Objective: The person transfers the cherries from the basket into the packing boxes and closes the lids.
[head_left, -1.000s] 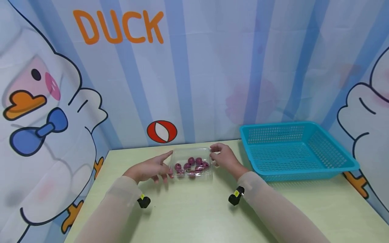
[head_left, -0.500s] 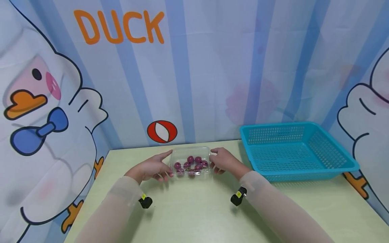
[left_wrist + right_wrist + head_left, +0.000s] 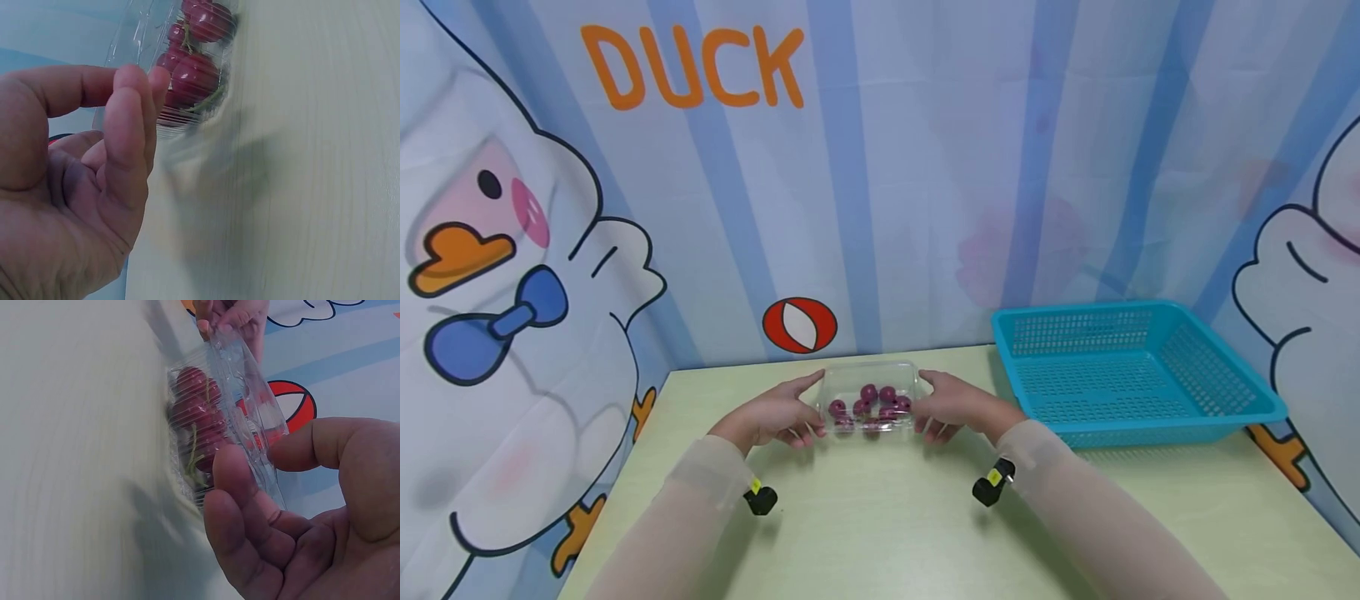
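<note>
A clear plastic fruit box (image 3: pixel 871 373) stands near the back of the pale table, its lid closed over several dark red, round fruits (image 3: pixel 194 76) with thin green stems, which look like cherries. My left hand (image 3: pixel 771 415) holds the box's left end, thumb at the upper edge and fingers lower down. At the opposite end my right hand (image 3: pixel 958 406) grips the box in much the same way. In the right wrist view, the left fingers pinch the far end of the clear plastic. The fingers hide part of each end.
A turquoise perforated basket (image 3: pixel 1120 429) sits to the right, close behind my right hand. Behind the table (image 3: pixel 865 533) hangs a printed duck curtain (image 3: pixel 917 183), just past the box. My sleeves carry small black wrist devices (image 3: pixel 992 483).
My right hand has lowered its fingers and taken hold of the box's right end. The box has shifted very slightly back and left. The left hand has stayed almost in place.
</note>
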